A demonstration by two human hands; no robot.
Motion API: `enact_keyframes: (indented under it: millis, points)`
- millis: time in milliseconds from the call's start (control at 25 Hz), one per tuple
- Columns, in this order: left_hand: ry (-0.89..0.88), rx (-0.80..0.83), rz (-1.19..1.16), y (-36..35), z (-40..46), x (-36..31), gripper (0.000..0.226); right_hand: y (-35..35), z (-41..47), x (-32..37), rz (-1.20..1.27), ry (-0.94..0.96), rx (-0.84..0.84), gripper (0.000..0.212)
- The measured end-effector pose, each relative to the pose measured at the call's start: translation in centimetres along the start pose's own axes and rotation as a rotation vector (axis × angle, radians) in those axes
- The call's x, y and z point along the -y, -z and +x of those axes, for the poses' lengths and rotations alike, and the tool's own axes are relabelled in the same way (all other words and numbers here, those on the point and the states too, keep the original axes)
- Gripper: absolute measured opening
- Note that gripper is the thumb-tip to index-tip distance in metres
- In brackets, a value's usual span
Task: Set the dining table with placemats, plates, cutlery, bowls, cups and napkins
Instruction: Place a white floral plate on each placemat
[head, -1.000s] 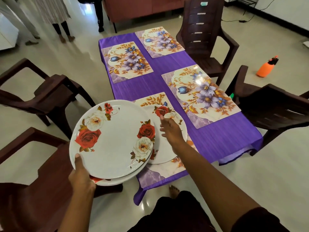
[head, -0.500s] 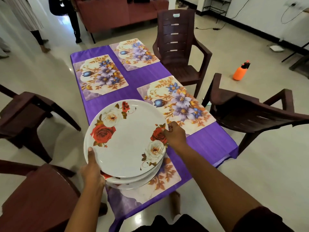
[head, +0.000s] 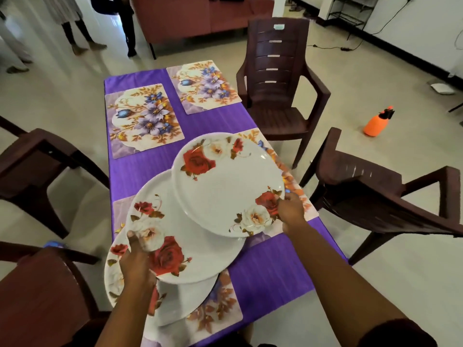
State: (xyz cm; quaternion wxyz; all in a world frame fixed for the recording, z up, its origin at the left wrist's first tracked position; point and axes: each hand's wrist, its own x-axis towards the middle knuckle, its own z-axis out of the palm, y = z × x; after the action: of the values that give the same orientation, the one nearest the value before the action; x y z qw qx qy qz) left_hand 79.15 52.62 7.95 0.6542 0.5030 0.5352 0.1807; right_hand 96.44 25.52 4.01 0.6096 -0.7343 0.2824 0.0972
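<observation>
White plates with red and cream roses are in both hands over the purple-clothed table point(head: 270, 266). My left hand point(head: 136, 261) grips the near rim of a plate point(head: 195, 236), thumb on top. Another plate point(head: 180, 304) shows under it, above the near left placemat point(head: 220, 304); whether that one lies on the mat I cannot tell. My right hand point(head: 290, 209) pinches the rim of a separate plate point(head: 225, 186), held tilted above the near right placemat point(head: 304, 206), which is mostly hidden. The far left placemat point(head: 144, 118) and the far right placemat point(head: 203, 86) lie bare.
Brown plastic chairs stand around the table: far right point(head: 275, 78), near right point(head: 380, 196), far left point(head: 37, 166), near left point(head: 42, 301). An orange spray bottle point(head: 377, 122) stands on the floor at right. People's legs point(head: 75, 33) and a red sofa point(head: 200, 16) are beyond the table.
My right hand has taken the top plate off the stack and carried it right, over the near right placemat. My left hand keeps hold of the rest.
</observation>
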Motion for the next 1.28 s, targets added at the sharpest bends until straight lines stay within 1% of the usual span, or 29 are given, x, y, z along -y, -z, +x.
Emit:
enact_keyframes:
  millis: [40,160,280,400,520,680,840,1080,1280]
  points:
    - [-0.005,-0.025,-0.012,0.2,-0.1,-0.2,0.074,0.4,0.9,0.4,0.031,-0.024,-0.041,0.011]
    - [0.004,-0.094,-0.061,0.8,1.0,0.4,0.085,1.6,3.0,1.3,0.09,-0.076,-0.163,0.027]
    - [0.034,-0.225,-0.083,1.2,1.0,-0.1,0.07,2.6,4.4,1.2,0.018,-0.142,-0.277,0.033]
    - [0.059,-0.291,-0.171,1.3,0.5,-0.8,0.068,2.7,4.9,0.4,-0.06,-0.149,-0.309,0.037]
    - [0.054,-0.32,-0.199,1.4,0.1,-1.2,0.064,2.1,5.1,-0.4,-0.111,-0.14,-0.298,0.039]
    - [0.106,-0.35,-0.246,1.6,-0.3,-1.5,0.067,1.6,5.4,-0.9,-0.122,-0.162,-0.267,0.044]
    - [0.097,-0.371,-0.216,1.8,-0.5,-1.3,0.072,1.5,5.9,-1.6,-0.126,-0.179,-0.211,0.046]
    - [0.114,-0.374,-0.188,1.6,-0.7,-0.8,0.076,1.7,6.4,-1.2,-0.157,-0.213,-0.179,0.044]
    - [0.119,-0.36,-0.194,1.0,-1.4,-1.1,0.073,1.9,6.3,-1.6,-0.267,-0.096,-0.134,0.047]
